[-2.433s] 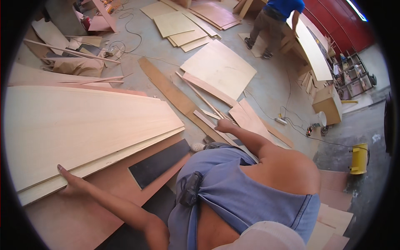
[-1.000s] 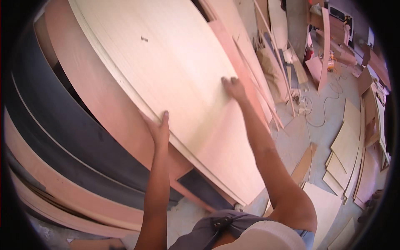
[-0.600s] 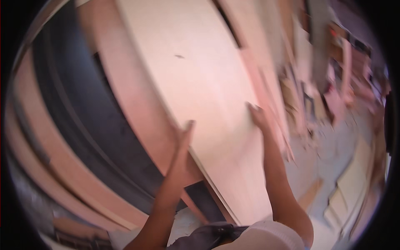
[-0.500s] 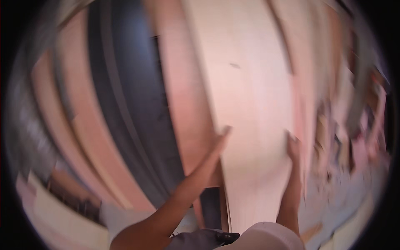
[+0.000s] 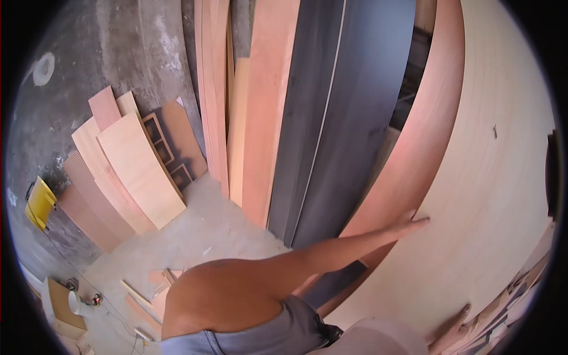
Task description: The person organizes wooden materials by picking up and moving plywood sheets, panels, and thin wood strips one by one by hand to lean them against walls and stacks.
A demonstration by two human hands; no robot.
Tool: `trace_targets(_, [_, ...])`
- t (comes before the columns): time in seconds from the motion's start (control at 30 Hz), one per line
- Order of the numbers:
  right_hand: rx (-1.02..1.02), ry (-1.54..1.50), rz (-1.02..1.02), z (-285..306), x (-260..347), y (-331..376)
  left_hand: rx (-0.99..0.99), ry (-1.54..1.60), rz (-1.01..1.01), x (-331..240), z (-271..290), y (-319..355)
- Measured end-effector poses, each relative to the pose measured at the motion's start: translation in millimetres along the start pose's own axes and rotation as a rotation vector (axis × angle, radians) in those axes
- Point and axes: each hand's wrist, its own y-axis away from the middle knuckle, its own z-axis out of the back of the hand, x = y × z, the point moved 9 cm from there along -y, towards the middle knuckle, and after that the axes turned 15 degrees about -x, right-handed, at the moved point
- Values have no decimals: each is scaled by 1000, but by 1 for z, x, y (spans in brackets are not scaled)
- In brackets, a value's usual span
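A large pale plywood sheet (image 5: 473, 195) stands upright in front of me, tall enough to run out of the top of the view. My left hand (image 5: 409, 228) grips its left edge, with a finger or thumb lying on the pale face and the other fingers partly hidden. Low on the opposite edge, my right hand (image 5: 454, 328) holds the same sheet; only part of that hand shows. Directly behind the sheet's left edge is a reddish wood panel (image 5: 435, 100).
Dark grey panels (image 5: 355, 112) and reddish boards (image 5: 266, 112) lean to the left. Shorter boards (image 5: 139, 165) rest against the grey wall (image 5: 71, 94) near a yellow object (image 5: 40, 203). Wood offcuts (image 5: 142, 310), a cardboard box (image 5: 62, 307) and cables lie on the floor. More stacked wood (image 5: 509, 307) is at right.
My view has swung to the left, so the sheet now sits at the right and the wall and floor show. Both hands stay on the sheet's edges.
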Motion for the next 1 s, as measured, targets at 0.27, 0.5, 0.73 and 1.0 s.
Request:
trace_targets(0.27, [-81,341,9,-16,50,76,63,216,539,70,71,60])
trace_targets(0.5, [-423,212,18,0,106,128,34,307,578,-4,162,56])
trace_targets(0.73, [-424,35,248,-86,249,153,-121,440,341,-91,279,-39])
trace_targets(1.0, [-223,-215,248,-249,330,202,-208,280,-141,-223,482,-111])
